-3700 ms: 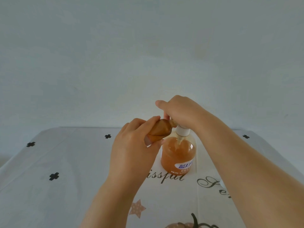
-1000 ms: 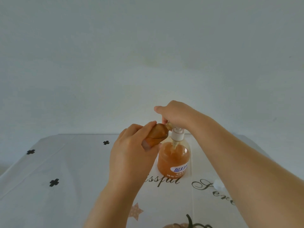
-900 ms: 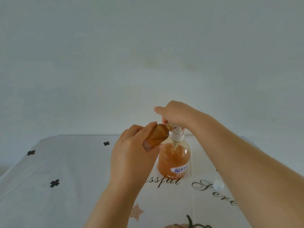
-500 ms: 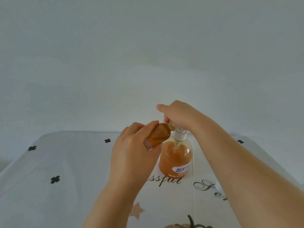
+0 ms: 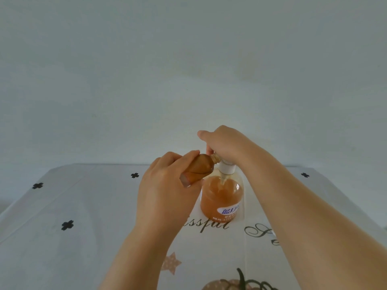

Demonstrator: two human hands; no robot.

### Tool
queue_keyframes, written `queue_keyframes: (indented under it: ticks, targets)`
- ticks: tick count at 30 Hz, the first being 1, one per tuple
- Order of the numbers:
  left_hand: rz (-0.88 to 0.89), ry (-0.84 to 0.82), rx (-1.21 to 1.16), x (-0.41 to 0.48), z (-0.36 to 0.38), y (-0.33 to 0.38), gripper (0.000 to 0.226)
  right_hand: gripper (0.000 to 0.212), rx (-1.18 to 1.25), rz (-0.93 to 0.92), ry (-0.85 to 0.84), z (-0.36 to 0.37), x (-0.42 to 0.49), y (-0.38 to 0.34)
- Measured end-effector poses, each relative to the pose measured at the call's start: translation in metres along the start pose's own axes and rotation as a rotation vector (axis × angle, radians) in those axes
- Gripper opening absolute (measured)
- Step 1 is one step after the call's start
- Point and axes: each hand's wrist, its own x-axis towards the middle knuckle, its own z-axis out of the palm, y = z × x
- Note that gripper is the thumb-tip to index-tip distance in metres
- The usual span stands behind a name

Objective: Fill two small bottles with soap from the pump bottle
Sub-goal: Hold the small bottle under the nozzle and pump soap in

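At a table (image 5: 83, 216) spread with a white printed cloth, we look down on two bare hands at work over a pump bottle (image 5: 222, 197) of orange soap. The left hand (image 5: 165, 191) grips a small bottle (image 5: 199, 169), fingers and thumb wrapped round its body. It holds the bottle tilted in the air, base toward us and narrow neck raised to the pump, the mouth hidden under the right hand. The small bottle shows amber-brown; how full it is we cannot tell. The right hand (image 5: 224, 143) sits on top of the pump bottle, curled over the pump head and hiding it, with the forefinger stretched out to the left and the thumb tucked down beside the small bottle's neck. Below that hand we see the pump's white collar (image 5: 226, 168). The pump bottle stands upright on the cloth near the middle of the table, soap filling it nearly to the shoulder, a blue and white label (image 5: 228, 210) low on its front. Round it the cloth shows black cross marks (image 5: 67, 225), looping script (image 5: 207, 223), a brown star (image 5: 171, 265) and part of a pumpkin (image 5: 230, 284) at the near edge. A plain pale wall (image 5: 188, 70) fills the upper half of the view
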Motion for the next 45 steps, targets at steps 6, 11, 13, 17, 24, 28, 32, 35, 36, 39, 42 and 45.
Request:
queue_keyframes:
  ticks: [6, 11, 13, 17, 24, 28, 32, 35, 36, 39, 42, 45]
  targets:
    - [0.007, -0.002, -0.052, 0.001, 0.000, 0.002, 0.047, 0.054, -0.066, 0.005, -0.026, -0.013, -0.003, -0.009]
    - [0.035, 0.014, -0.022, 0.002, 0.003, -0.002, 0.051, 0.054, -0.118, 0.000, -0.004, -0.014, -0.004, -0.011]
    - [0.031, 0.008, -0.025, 0.002, 0.002, -0.002, 0.052, 0.053, -0.099, 0.001, -0.021, -0.012, -0.002, -0.011]
    - [0.028, 0.003, -0.027, 0.002, 0.001, -0.001, 0.052, 0.055, -0.061, 0.006, -0.013, -0.009, 0.001, -0.008]
    - [0.047, -0.029, 0.028, 0.004, 0.001, -0.005, 0.050, 0.053, -0.035, -0.010, 0.035, 0.001, 0.005, 0.001]
    - [0.043, -0.031, 0.049, 0.003, 0.001, -0.005, 0.049, 0.054, -0.027, -0.014, 0.040, 0.000, 0.004, 0.002]
    - [0.034, -0.021, 0.036, 0.002, 0.002, -0.004, 0.048, 0.053, -0.027, -0.016, 0.034, 0.000, 0.001, 0.001]
    - [0.034, -0.026, 0.028, 0.002, 0.001, -0.004, 0.049, 0.052, -0.015, -0.009, 0.036, 0.000, 0.000, 0.001]
    - [0.035, -0.021, 0.025, 0.002, 0.002, -0.004, 0.050, 0.051, -0.014, -0.002, 0.035, -0.001, 0.001, 0.000]
    - [0.042, 0.012, 0.009, 0.003, 0.003, -0.003, 0.052, 0.051, -0.028, 0.015, 0.016, -0.008, 0.000, -0.006]
    - [0.052, 0.027, -0.001, 0.003, 0.004, -0.003, 0.053, 0.054, -0.073, 0.002, -0.027, -0.015, -0.002, -0.012]
    - [0.049, 0.022, 0.002, 0.003, 0.004, -0.005, 0.052, 0.054, -0.079, -0.029, -0.084, -0.021, -0.003, -0.015]
